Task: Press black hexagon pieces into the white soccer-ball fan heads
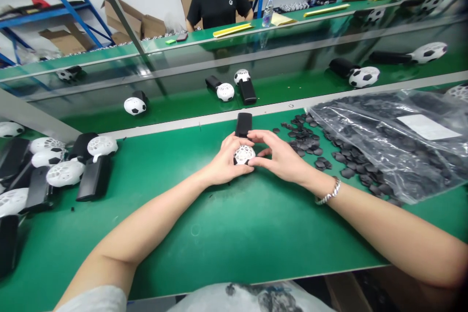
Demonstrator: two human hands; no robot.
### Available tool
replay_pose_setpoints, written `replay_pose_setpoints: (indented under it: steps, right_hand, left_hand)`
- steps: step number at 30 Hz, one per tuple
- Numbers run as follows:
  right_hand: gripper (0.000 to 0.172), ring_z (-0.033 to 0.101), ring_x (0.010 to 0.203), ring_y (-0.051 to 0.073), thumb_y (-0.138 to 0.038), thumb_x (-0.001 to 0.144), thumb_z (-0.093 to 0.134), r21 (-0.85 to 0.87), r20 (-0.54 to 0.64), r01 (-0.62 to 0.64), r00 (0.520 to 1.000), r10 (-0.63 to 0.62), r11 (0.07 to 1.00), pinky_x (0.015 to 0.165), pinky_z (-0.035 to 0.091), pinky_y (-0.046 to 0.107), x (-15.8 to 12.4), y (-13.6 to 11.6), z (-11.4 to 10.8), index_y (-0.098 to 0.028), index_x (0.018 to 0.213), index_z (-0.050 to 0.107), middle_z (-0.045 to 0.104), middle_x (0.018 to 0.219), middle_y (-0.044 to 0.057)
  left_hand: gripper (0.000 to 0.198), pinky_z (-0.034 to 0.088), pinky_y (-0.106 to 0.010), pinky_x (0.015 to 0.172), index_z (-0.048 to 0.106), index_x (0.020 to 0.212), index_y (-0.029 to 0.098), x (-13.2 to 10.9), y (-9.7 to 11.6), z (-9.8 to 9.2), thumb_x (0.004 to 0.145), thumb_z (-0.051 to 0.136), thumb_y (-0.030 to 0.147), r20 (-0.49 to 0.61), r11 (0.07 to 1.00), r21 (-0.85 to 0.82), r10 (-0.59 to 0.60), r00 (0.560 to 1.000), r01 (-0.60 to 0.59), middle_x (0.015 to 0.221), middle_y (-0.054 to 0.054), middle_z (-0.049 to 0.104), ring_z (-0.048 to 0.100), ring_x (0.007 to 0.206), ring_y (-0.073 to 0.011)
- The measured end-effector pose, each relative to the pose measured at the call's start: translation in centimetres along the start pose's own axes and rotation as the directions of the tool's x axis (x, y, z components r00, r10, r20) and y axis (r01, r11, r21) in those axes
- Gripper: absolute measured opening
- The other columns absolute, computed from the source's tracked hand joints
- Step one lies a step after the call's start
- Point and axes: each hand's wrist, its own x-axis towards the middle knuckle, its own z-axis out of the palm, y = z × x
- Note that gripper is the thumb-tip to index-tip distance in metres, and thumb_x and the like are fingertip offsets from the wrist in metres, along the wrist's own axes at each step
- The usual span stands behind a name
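A white football-shaped handheld fan (244,155) with a slotted front and black patches lies on the green table, its black handle (243,124) pointing away from me. My left hand (228,161) is wrapped round the ball's left side, thumb along its near edge. From the right, my right hand (280,156) grips the ball's edge with curved fingers, thumb touching near a black patch. Whether a loose piece is between those fingertips is hidden. Many small black patches (307,141) are scattered just beyond and right of my right hand.
A clear plastic bag (409,141) of black patches lies at the right. Several similar fans (66,173) are piled at the left. Behind a pale rail (190,119), more fans (225,91) lie on a green belt. A person in black (219,5) sits across; another person's arm is at upper right.
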Motion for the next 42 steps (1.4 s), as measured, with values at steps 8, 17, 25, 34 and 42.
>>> replay_pose_setpoints:
  steps: [8,17,25,34,42]
  right_hand:
    - [0.029,0.056,0.094,0.02,-0.033,0.075,0.061,-0.015,0.017,-0.044,0.999,0.044,0.999,0.072,0.052,0.033,1.1,0.7,-1.4,-0.021,0.102,0.058,0.057,0.104,0.006]
    - [0.023,0.056,0.086,0.022,-0.024,0.086,0.047,-0.723,-0.036,-0.127,0.989,0.146,0.679,0.071,0.043,0.031,2.3,4.9,-5.6,-0.017,0.094,0.067,0.061,0.094,0.01]
    - [0.032,0.057,0.075,0.022,-0.012,0.084,0.038,-0.879,-0.048,-0.119,0.986,0.163,0.462,0.057,0.038,0.029,2.0,4.2,-5.0,-0.016,0.106,0.061,0.059,0.085,0.011]
    - [0.024,0.059,0.085,0.023,-0.024,0.086,0.044,-0.786,-0.075,-0.079,0.997,0.033,0.613,0.069,0.046,0.031,0.9,4.7,-6.4,-0.017,0.089,0.067,0.063,0.094,0.01]
    - [0.026,0.062,0.082,0.019,-0.026,0.085,0.045,-0.541,-0.13,0.037,0.983,-0.128,0.84,0.077,0.048,0.032,1.0,0.2,-4.4,-0.019,0.104,0.062,0.067,0.096,0.006]
  left_hand:
    - [0.048,0.015,-0.047,0.11,0.048,0.11,0.023,-0.1,-0.7,-0.8,0.066,0.068,0.022,0.061,0.999,-0.044,0.006,0.998,-0.004,0.118,-0.005,0.045,0.026,0.128,-0.0265]
    - [0.051,0.03,-0.042,0.102,0.049,0.115,0.023,0.0,0.1,-1.8,0.068,0.067,0.033,0.051,0.98,0.032,-0.198,0.979,0.197,0.111,-0.007,0.038,0.04,0.113,-0.0241]
    - [0.047,0.033,-0.039,0.099,0.047,0.114,0.024,-0.3,-0.9,-3.3,0.069,0.063,0.024,0.055,0.987,0.021,-0.158,0.986,0.157,0.119,-0.005,0.042,0.044,0.111,-0.0231]
    - [0.049,0.041,-0.036,0.088,0.048,0.115,0.026,-0.3,-1.6,-4.7,0.069,0.064,0.027,0.161,0.985,-0.034,-0.16,0.974,0.167,0.118,-0.005,0.043,0.049,0.102,-0.0217]
    - [0.042,0.036,-0.037,0.096,0.052,0.106,0.023,-0.3,-2.3,-3.5,0.068,0.067,0.032,0.023,0.997,-0.021,-0.078,0.997,0.079,0.112,-0.005,0.048,0.049,0.105,-0.0211]
